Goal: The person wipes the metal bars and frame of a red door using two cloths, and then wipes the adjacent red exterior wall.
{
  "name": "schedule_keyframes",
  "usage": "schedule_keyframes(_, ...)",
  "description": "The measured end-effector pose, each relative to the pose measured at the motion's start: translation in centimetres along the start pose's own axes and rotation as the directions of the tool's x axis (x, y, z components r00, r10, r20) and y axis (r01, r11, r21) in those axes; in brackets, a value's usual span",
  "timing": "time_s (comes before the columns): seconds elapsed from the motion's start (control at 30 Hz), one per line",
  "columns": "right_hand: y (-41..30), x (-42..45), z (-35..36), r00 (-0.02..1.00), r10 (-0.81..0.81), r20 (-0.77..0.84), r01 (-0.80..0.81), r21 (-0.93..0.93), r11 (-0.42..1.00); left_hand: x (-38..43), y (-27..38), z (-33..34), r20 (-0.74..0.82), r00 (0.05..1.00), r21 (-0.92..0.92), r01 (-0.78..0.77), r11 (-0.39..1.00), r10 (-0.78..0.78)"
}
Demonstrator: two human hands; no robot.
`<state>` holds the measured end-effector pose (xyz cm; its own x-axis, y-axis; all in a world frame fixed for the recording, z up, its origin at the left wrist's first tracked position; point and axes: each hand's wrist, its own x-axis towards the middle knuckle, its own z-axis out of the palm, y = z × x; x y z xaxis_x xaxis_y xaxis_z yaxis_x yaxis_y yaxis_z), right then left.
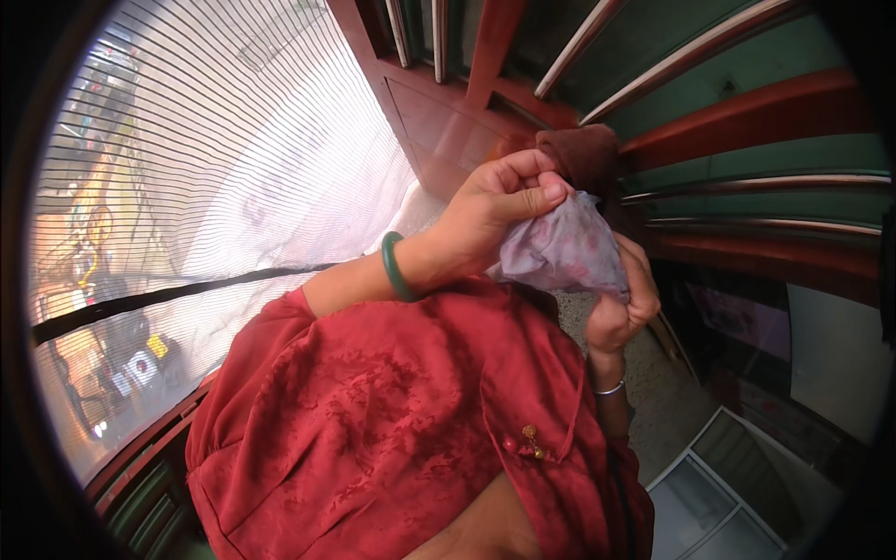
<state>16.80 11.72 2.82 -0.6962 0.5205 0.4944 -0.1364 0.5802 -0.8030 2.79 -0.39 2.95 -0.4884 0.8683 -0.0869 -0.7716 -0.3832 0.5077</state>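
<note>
A thin pale lilac cloth (pixel 570 252) with faint pink patches, bunched and creased, stretches between my two hands. My left hand (pixel 511 199), with a green bangle on its wrist, pinches the cloth's upper edge between thumb and fingers. On the cloth's right side, my right hand (pixel 626 294) grips the edge in curled fingers; a silver bracelet circles that wrist. A dark brown cloth (pixel 584 150) lies just beyond my left fingertips, and whether they touch it I cannot tell. Part of my right hand's fingers is hidden behind the lilac cloth.
Finely striped mesh (pixel 231 140) covers the bright left side, crossed by a black strap (pixel 182 294). Reddish-brown framework (pixel 742 119) with metal bars stands ahead and to the right. A white-framed panel (pixel 735 497) is at the lower right, near the speckled floor (pixel 658 427).
</note>
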Motion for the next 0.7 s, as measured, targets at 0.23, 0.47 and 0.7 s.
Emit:
schedule_keyframes(0.23,-0.2,-0.2,-2.0,0.999,-0.046,-0.03,0.045,-0.033,0.998,-0.3,-1.0,-0.8,-0.066,0.992,0.243,-0.09,0.966,0.109)
schedule_keyframes(0.47,-0.9,-0.6,-3.0,0.984,-0.174,-0.047,0.172,-0.048,0.984,-1.5,-0.6,0.8,-0.16,0.986,0.215,-0.013,0.977,0.048)
schedule_keyframes(0.7,-1.8,-0.3,-3.0,0.969,-0.234,-0.081,0.232,-0.037,0.972,-2.0,0.4,0.6,-0.172,0.984,0.108,0.056,0.993,-0.036)
